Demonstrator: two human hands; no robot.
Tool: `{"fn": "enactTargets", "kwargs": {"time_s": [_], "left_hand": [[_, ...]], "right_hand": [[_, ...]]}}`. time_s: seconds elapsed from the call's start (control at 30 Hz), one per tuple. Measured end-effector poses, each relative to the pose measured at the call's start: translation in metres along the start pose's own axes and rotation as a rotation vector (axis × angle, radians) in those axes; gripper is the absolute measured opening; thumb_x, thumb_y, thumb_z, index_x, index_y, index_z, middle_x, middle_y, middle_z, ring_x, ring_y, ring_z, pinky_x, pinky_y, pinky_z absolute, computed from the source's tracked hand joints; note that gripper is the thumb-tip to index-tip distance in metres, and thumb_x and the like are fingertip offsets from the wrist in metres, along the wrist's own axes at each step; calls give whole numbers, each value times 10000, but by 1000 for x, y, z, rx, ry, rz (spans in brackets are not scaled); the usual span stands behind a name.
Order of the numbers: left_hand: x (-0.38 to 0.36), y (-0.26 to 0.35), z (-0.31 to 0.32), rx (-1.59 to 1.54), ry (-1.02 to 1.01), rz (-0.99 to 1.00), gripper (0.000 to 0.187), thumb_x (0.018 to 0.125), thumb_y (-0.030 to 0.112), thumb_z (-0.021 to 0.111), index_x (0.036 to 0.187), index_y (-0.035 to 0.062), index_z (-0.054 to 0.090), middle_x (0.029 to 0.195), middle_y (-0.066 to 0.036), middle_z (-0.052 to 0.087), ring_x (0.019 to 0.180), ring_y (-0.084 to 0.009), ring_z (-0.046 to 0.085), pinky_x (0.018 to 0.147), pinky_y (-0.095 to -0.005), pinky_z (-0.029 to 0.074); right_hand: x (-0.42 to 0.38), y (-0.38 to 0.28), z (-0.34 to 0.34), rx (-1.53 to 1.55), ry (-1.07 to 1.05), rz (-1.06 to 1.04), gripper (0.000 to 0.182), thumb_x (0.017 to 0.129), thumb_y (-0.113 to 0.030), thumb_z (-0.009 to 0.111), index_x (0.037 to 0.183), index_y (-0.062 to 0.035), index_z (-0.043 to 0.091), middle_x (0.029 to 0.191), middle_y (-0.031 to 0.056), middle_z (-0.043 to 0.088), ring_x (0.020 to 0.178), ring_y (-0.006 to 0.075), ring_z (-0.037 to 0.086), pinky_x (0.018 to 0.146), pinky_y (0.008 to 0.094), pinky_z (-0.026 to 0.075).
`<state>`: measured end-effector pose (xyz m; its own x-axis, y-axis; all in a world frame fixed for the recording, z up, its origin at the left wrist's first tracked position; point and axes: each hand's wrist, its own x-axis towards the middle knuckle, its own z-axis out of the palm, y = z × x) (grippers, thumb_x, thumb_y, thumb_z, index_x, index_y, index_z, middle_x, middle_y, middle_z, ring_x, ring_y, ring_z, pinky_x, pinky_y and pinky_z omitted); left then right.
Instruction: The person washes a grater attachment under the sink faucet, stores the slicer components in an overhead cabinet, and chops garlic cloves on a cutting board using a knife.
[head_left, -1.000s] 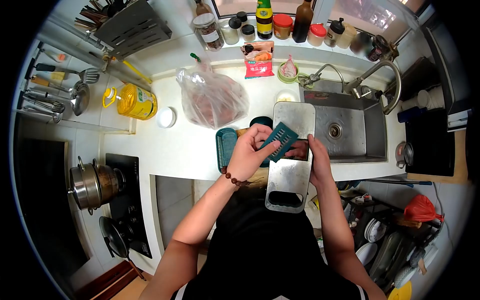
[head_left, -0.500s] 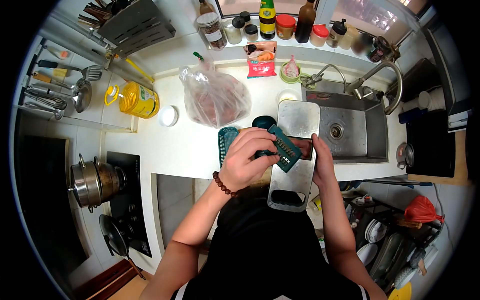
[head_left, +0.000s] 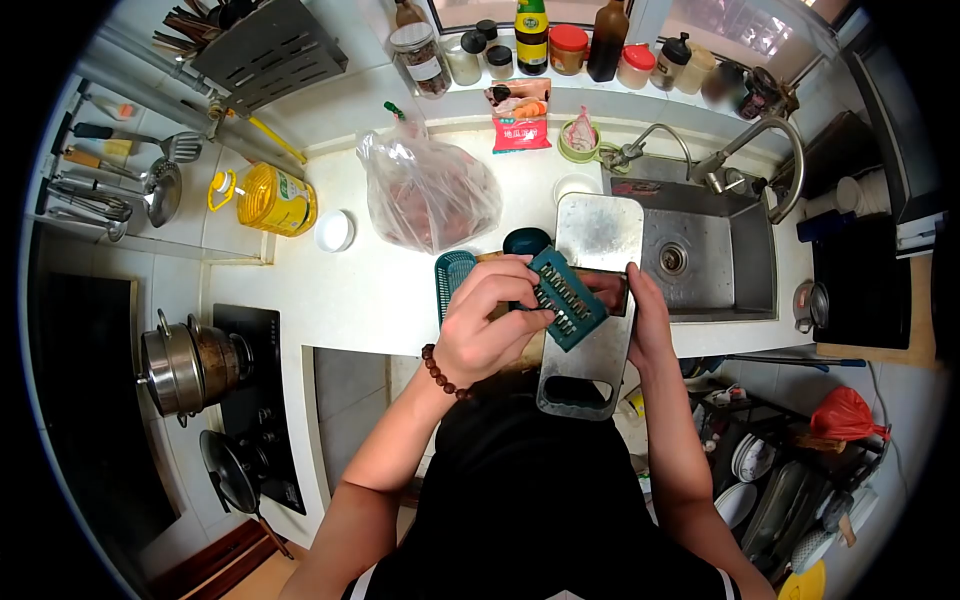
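Observation:
My left hand [head_left: 490, 318], with a beaded bracelet at its wrist, pinches a dark green insert [head_left: 568, 300] bearing rows of small metal teeth. The insert is tilted over the middle of a long silver metal board [head_left: 598, 228], which looks like a slicer body. A rectangular opening in the board shows something reddish-brown, partly covered by the insert. At the board's near end is a slot-shaped cutout. My right hand [head_left: 650, 318] grips the board's right edge, fingers partly under it. Behind my left hand are a green slotted basket [head_left: 455, 275] and a dark green rounded knob [head_left: 526, 241].
A clear plastic bag of reddish contents [head_left: 430, 195] stands behind the basket. To the right is a metal sink [head_left: 705, 290] with a faucet [head_left: 780, 150]. An oil jug [head_left: 275, 200] and small white bowl [head_left: 335, 232] stand left, above a cooktop [head_left: 260, 400].
My left hand has turned the green insert so its toothed face shows more, shifting it slightly left and towards me. The right hand keeps its hold on the metal board.

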<state>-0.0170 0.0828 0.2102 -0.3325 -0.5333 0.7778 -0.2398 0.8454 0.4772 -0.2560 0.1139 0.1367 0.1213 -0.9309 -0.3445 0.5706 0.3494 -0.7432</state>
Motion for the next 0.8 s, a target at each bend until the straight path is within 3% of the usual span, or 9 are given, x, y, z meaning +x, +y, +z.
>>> {"fn": "enactTargets", "kwargs": {"time_s": [0.07, 0.13, 0.17, 0.23, 0.33, 0.47, 0.5, 0.63, 0.8], "left_hand": [[-1, 0, 1, -12, 7, -9, 212, 661, -84, 822, 785, 17, 682, 911, -97, 608, 954, -316, 655, 890, -481, 597], [-7, -3, 4, -115, 23, -148, 375, 743, -130, 788, 1058, 24, 656, 986, -103, 625, 990, -260, 663, 916, -436, 592], [-12, 0, 10, -115, 22, -146, 375, 743, -130, 788, 1058, 24, 656, 986, -103, 625, 990, -260, 663, 916, -436, 592], [-18, 14, 23, -602, 288, -746, 543, 853, -141, 722, 1317, 35, 501, 1104, -102, 629, 1030, -181, 662, 927, -358, 580], [-10, 23, 22, -851, 282, -986, 573, 928, -116, 669, 1406, 42, 395, 1195, -86, 611, 1051, -123, 650, 918, -285, 563], [-30, 17, 28, -834, 214, -1113, 429, 963, -67, 652, 1349, 20, 488, 1145, -69, 666, 973, -107, 677, 839, -247, 582], [-31, 19, 31, -818, 263, -1133, 354, 964, -45, 670, 1285, 8, 531, 1108, -88, 691, 906, -93, 696, 729, -204, 554], [-33, 20, 33, -698, 253, -1122, 241, 966, 1, 696, 1165, -5, 559, 960, -63, 730, 797, -40, 666, 636, -167, 502], [-40, 19, 37, -661, 261, -1154, 222, 959, 31, 720, 1116, 0, 567, 912, -57, 732, 692, -34, 637, 575, -177, 485]], "right_hand": [[-2, -2, 4, -1, 11, -19, 456, 1112, -369, 423, 1302, 21, 566, 1136, 177, 726, 873, 219, 721, 748, 333, 582], [-3, -2, 4, 12, 19, -26, 456, 1114, -368, 418, 1316, 15, 561, 1145, 180, 724, 885, 223, 722, 774, 342, 588], [-3, -2, 5, 25, 27, -33, 456, 1116, -367, 414, 1331, 9, 555, 1154, 184, 722, 897, 227, 722, 800, 350, 593], [-4, -4, 8, 29, 22, -49, 438, 1117, -354, 412, 1310, 8, 569, 1152, 174, 725, 918, 224, 721, 790, 336, 573], [-5, -4, 11, 28, 25, -76, 417, 1119, -337, 413, 1289, 2, 585, 1158, 160, 728, 956, 219, 716, 793, 314, 533], [-9, -4, 19, 32, 74, -71, 411, 1118, -335, 417, 1290, -5, 590, 1175, 152, 728, 974, 213, 710, 810, 295, 486], [-11, -4, 22, 32, 74, -68, 411, 1118, -335, 417, 1290, -5, 590, 1175, 152, 728, 974, 213, 710, 810, 295, 486], [-14, -3, 29, 63, 83, -76, 411, 1118, -338, 414, 1279, -7, 597, 1173, 147, 729, 987, 219, 704, 820, 309, 497], [-19, -5, 40, 43, 95, -120, 406, 1117, -334, 417, 1283, -11, 598, 1170, 155, 725, 1010, 223, 696, 860, 335, 510]]}}
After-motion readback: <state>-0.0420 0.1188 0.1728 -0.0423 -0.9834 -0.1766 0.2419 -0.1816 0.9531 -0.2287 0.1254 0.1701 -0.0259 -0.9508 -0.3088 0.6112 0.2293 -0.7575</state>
